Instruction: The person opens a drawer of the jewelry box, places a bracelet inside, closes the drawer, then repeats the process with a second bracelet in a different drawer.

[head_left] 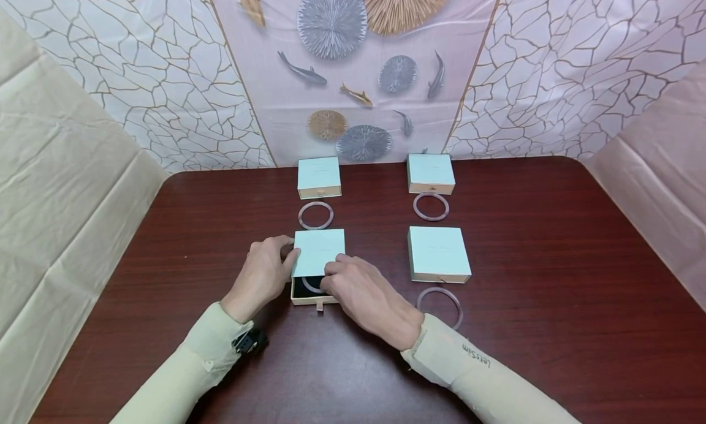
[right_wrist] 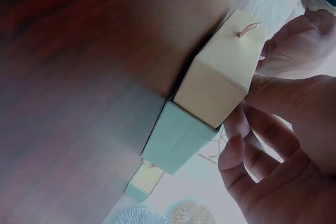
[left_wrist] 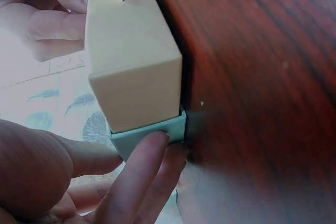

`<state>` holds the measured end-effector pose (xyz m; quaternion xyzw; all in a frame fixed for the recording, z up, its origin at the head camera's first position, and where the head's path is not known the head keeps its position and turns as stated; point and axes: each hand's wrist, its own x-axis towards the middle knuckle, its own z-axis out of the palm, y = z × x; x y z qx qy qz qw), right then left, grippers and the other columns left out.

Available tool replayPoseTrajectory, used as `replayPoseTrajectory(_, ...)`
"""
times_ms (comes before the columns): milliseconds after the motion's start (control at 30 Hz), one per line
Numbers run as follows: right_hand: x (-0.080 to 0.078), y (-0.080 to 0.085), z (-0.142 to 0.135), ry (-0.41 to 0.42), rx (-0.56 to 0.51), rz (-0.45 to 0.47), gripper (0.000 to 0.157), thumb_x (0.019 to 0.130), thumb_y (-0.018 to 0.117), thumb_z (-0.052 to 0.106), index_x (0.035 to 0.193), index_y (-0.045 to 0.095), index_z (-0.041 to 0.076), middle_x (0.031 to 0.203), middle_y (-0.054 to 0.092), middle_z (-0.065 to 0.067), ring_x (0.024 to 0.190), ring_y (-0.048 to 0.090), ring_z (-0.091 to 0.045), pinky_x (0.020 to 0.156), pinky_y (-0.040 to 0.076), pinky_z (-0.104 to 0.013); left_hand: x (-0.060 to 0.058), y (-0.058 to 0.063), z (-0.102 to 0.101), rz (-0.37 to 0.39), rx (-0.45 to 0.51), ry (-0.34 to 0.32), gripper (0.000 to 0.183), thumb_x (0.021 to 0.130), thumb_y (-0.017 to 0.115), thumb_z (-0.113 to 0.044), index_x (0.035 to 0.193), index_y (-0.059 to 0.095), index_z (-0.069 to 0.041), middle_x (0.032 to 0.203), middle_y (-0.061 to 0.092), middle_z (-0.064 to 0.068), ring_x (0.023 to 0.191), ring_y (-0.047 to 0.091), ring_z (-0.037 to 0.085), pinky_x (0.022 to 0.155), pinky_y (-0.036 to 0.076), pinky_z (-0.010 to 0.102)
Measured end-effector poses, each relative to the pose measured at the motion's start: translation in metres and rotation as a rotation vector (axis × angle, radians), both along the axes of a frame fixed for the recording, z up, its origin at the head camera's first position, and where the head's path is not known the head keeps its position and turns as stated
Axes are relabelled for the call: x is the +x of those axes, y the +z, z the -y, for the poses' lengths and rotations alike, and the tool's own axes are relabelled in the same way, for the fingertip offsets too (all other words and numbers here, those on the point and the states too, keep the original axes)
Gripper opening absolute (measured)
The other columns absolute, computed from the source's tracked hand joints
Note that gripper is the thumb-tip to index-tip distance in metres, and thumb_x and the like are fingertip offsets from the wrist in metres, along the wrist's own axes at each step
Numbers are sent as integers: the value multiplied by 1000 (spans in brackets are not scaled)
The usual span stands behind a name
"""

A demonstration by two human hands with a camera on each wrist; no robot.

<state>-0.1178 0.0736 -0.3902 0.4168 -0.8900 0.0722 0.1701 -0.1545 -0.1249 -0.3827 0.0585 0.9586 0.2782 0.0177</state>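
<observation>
A pale mint box sleeve (head_left: 318, 252) lies on the table with its cream drawer (head_left: 309, 300) pulled partly out toward me. The drawer has a dark lining and a small ribbon tab (right_wrist: 247, 30). Inside it a pale lilac bangle (head_left: 310, 284) shows in part, the rest hidden under the sleeve and my right hand. My left hand (head_left: 263, 271) grips the sleeve at its left side, fingertips (left_wrist: 152, 150) on the side wall near its open end. My right hand (head_left: 366, 292) is bent over the drawer's right edge, thumb reaching over its rim; I cannot tell whether it pinches the bangle.
Closed mint boxes stand at the back left (head_left: 319, 177), back right (head_left: 431, 173) and mid right (head_left: 438, 253). One bangle (head_left: 316, 215) lies behind the working box, another (head_left: 431, 207) between the right boxes. A third bangle (head_left: 441, 304) lies close by my right forearm.
</observation>
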Motion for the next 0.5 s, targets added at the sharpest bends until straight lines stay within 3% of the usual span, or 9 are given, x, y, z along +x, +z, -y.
replayPoseTrajectory(500,2,1,0,-19,-20,16,38,87,65,-8,63,71,22,66,56,7,70,52,-13,67,44,-22,2,1,0,5,8,-6,29,103,60,-19,123,70,-1,96,75,14,71,63,17,64,49,29)
